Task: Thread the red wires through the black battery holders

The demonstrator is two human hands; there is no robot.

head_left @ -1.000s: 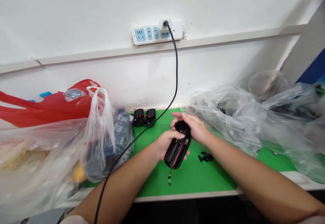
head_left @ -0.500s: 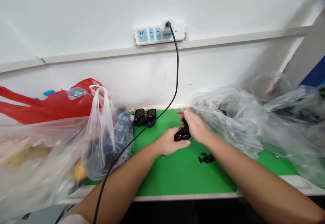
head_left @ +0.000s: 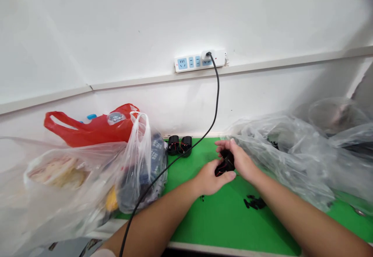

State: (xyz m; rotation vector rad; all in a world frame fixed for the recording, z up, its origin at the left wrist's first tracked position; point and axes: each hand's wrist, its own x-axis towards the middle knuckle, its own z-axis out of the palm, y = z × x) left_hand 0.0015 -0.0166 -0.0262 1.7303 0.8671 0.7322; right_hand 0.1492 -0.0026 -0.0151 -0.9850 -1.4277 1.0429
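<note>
My left hand (head_left: 212, 177) is closed round the lower part of a black casing (head_left: 223, 167) with thin red wiring on it. My right hand (head_left: 240, 158) curls over the upper right side of the same casing, its fingers partly hiding the top. Two similar black casings (head_left: 180, 145) with red wires stand together against the wall. On the green mat (head_left: 221, 222), near my right forearm, lies a small heap of black parts (head_left: 254, 202). A tiny dark piece (head_left: 202, 198) rests below my left wrist.
A black cable (head_left: 171, 163) hangs from the power strip (head_left: 200, 61) and crosses in front of the left side. Clear plastic bags (head_left: 291, 160) cover the right. Filled bags (head_left: 136, 164) and a red bag (head_left: 96, 131) crowd the left.
The view has shifted, so everything appears lower and further right. Both hands stay at the black casing; my right fingers have changed their position on it slightly.
</note>
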